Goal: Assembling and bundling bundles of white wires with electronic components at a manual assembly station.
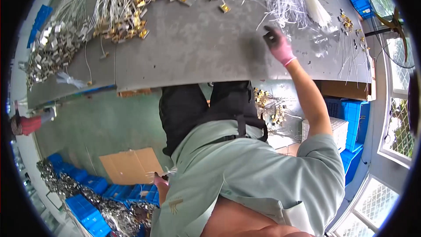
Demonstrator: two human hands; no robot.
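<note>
My right hand [279, 47], in a pink glove with dark fingers, is over the grey table [188, 44], just short of a loose heap of thin white plastic strips [287, 4] that look like cable ties. Its fingers are smeared, and I make out nothing in them. Beside that heap lies a thick bundle of the same strips [316, 11]. Low at my left side, my left hand [162, 180], also gloved, is partly hidden by my shirt. It appears closed around a few thin white strips [170, 172], whose ends stick out.
Piles of metal-ended wire leads [57, 46] cover the table's left part; brass-coloured ones [136, 28] lie beside them. Blue crates [87, 215] and a cardboard sheet [131, 166] are behind me at left. A fan [394, 24] stands at right. Another person's gloved hand [30, 125] shows far left.
</note>
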